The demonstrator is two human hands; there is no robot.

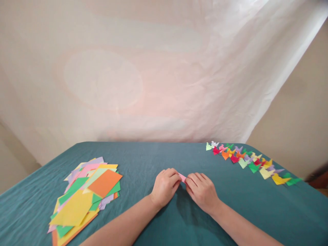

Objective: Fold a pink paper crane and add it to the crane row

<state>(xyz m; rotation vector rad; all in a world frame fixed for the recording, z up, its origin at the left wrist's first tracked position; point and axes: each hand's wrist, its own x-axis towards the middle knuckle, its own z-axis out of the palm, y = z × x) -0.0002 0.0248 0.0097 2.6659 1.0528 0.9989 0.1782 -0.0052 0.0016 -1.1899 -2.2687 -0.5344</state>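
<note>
From here I see pink paper (182, 177), a teal surface (143, 164), plain orange, yellow, green and lilac sheets (105, 183), and red, green, yellow and lilac birds (266, 173).

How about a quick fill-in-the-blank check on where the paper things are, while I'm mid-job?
1. The left hand and right hand both hold a small ____-coloured piece of paper.
2. The heap of paper sheets lies nearer to the ____ hand.
3. The folded paper birds are nearer to the ____ hand.

Missing words: pink; left; right.
</note>
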